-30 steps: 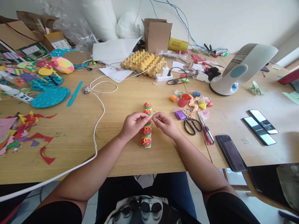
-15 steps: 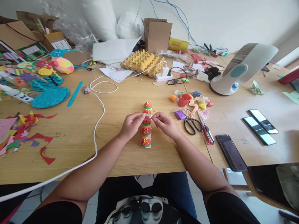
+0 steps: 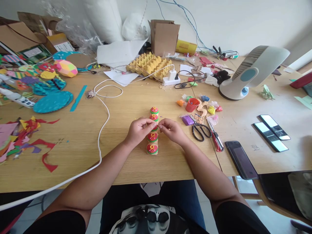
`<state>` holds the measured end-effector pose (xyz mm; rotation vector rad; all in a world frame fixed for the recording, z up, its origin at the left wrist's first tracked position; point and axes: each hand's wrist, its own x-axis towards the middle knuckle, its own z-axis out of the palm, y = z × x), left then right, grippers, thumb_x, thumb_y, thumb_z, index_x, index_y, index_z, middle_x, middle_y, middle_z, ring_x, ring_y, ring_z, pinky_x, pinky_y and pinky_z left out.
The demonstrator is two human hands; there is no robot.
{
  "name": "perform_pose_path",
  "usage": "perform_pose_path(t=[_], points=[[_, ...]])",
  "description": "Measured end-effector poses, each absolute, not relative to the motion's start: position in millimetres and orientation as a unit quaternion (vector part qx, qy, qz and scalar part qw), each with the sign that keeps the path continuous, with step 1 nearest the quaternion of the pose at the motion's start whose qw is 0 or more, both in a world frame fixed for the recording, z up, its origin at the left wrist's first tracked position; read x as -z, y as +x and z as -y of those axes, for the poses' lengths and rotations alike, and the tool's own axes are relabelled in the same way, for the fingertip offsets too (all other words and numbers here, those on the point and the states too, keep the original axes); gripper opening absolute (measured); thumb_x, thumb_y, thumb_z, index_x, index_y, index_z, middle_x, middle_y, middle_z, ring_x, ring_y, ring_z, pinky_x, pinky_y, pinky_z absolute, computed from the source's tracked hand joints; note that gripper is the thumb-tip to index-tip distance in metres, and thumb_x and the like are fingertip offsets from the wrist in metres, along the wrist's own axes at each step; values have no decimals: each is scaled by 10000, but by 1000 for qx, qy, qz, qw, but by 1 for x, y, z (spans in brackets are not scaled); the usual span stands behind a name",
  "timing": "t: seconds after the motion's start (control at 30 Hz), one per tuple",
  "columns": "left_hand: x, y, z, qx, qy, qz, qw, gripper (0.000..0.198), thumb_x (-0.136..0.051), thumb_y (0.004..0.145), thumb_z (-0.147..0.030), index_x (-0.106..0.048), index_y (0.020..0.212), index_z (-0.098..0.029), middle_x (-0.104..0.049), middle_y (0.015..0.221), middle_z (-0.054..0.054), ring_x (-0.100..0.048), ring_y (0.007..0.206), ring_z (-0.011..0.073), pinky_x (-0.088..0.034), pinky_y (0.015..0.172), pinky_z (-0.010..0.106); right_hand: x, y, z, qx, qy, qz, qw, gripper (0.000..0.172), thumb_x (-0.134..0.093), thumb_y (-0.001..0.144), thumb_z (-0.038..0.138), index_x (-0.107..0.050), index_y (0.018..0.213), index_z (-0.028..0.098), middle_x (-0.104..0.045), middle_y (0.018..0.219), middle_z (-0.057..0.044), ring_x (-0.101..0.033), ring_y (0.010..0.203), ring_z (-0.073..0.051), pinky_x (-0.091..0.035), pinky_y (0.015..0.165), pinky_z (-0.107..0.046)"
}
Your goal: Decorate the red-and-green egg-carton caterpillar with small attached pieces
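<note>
A strip of egg-carton cups [image 3: 152, 149] lies lengthwise in front of me, painted red and green with yellow loops on top and small face-like marks. Over its middle cups my left hand [image 3: 139, 130] is closed, thumb and index finger pinched. From the other side my right hand [image 3: 172, 130] is closed in a pinch too, its fingertips meeting those of the left. Something tiny sits between the fingertips, too small to name. Both hands partly hide the middle cups. A thin stick with a purple tip [image 3: 162, 116] lies just beyond the right fingers.
To the right lie black-handled scissors [image 3: 201, 130], a box cutter [image 3: 216, 138], a purple clay packet [image 3: 187, 120], a red cup [image 3: 192, 104] and phones [image 3: 241, 159]. A white cable [image 3: 99, 143] crosses on the left. Farther back stand a fan [image 3: 251, 74] and yellow egg trays [image 3: 148, 65].
My left fingertips have tilted and shifted slightly right, closer against the right fingertips. A purple speck that showed at the fingers is now covered. The strip has stayed in place.
</note>
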<state>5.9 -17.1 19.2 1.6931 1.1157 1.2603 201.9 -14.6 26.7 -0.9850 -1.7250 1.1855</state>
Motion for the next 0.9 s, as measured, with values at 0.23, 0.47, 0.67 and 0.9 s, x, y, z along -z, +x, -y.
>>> perform_pose_path(t=[0.23, 0.47, 0.67, 0.9], points=[[-20, 7, 15, -531, 601, -441, 403, 343, -690, 897, -447, -748, 1100, -177, -769, 1015, 77, -692, 910, 174, -519, 792, 267, -23, 226, -5, -284, -524, 598, 536, 265, -668, 873, 460, -699, 828, 201, -634, 981, -72, -585, 875, -187, -488, 742, -310], [-19, 9, 13, -524, 630, -476, 320, 218, -703, 879, -351, -755, 1022, -195, -756, 986, 48, -656, 891, 166, -505, 783, 273, -17, 221, -7, -426, -518, 495, 552, 316, -715, 793, 506, -719, 822, 192, -660, 798, -18, -530, 700, -137, -423, 648, -266], [-10, 3, 2, -530, 610, -517, 282, 208, -657, 906, -363, -755, 1010, -211, -730, 1020, 57, -642, 943, 189, -496, 786, 290, -12, 225, -15, -431, -524, 436, 592, 300, -728, 773, 470, -746, 860, 184, -634, 745, 7, -455, 615, -99, -390, 600, -250], [10, 2, -17, -562, 501, -491, 439, 495, -574, 938, -552, -602, 1288, -203, -655, 1312, 128, -586, 1281, 245, -463, 1087, 384, -15, 227, -21, -459, -529, 349, 623, 325, -784, 703, 437, -758, 907, 185, -690, 831, -12, -586, 722, -103, -494, 705, -245]])
